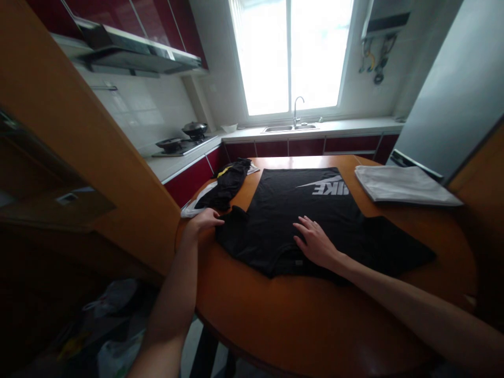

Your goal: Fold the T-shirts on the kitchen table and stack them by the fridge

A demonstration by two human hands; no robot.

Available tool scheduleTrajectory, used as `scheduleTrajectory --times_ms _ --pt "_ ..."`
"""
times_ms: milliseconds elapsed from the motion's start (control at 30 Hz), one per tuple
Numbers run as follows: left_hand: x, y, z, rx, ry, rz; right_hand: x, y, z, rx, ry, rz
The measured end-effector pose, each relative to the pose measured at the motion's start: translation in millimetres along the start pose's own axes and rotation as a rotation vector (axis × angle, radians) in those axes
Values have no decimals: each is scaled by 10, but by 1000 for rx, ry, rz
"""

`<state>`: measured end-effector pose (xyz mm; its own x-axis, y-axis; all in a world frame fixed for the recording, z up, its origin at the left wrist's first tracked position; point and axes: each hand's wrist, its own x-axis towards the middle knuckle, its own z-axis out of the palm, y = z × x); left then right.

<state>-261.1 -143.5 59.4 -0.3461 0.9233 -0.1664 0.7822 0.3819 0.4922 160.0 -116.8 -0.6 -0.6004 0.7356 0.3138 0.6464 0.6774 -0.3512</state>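
Observation:
A black T-shirt (pixel 283 210) with a white logo lies spread flat on the round wooden table (pixel 299 320), its collar toward me. My right hand (pixel 315 242) rests flat on the shirt near the collar, fingers stretched out. At the shirt's left sleeve is my left hand (pixel 203 219), its fingers curled at the sleeve's edge; whether they pinch the cloth is hard to make out.
A crumpled black garment (pixel 228 185) lies on something white at the table's far left. A folded white cloth (pixel 401 185) sits at the far right. Behind are a counter with a stove (pixel 179 144), a sink (pixel 293 126) and a window. Bags lie on the floor at lower left.

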Motion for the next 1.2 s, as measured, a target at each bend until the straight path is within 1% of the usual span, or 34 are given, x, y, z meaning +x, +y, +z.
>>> scheduleTrajectory --times_ms 100,167,233,300,400,467,533,600,633,667,700,733,800,833,867,900,967,1033,1067,1133,1200 --pt "-100 104 8 -191 65 91 4 13 11 11 6 -9" --pt "-196 215 2 -300 110 120 8 21 20 20 7 -14" --pt "-298 352 -6 -386 130 139 12 27 28 25 8 -18" --pt "-391 502 0 -468 124 194 15 30 32 22 7 -24" --pt "-482 730 83 -570 108 359 18 29 33 18 6 -31" --pt "-503 867 205 -608 64 471 18 28 33 24 7 -33" --pt "-484 973 365 -611 -16 554 17 28 34 32 8 -37" --pt "-422 1028 526 -584 -108 615 15 34 38 33 7 -46" --pt "-377 1031 592 -569 -133 638 13 40 42 32 7 -53" --pt "-325 1018 644 -560 -128 654 12 45 47 33 6 -64" --pt "-269 990 679 -555 -86 661 10 51 52 36 6 -75" --pt "-213 951 698 -549 -7 660 8 55 56 43 5 -86" --pt "-115 861 701 -507 191 648 4 56 63 62 5 -108" --pt "-77 820 696 -463 270 650 1 52 64 74 4 -118" --pt "-48 786 696 -405 315 666 -2 44 64 86 4 -127" --pt "-27 761 704 -341 324 698 -6 34 63 98 3 -136" --pt "-5 739 760 -212 263 779 -14 12 58 120 -3 -159" --pt "-2 743 862 -70 157 808 -23 -7 54 134 -15 -180" --pt "-6 747 919 10 103 783 -26 -13 52 137 -20 -189" --pt "-19 753 1022 187 5 684 -32 -16 51 140 -23 -198" --pt "-28 749 1082 319 -60 602 -36 -12 52 141 -25 -201"
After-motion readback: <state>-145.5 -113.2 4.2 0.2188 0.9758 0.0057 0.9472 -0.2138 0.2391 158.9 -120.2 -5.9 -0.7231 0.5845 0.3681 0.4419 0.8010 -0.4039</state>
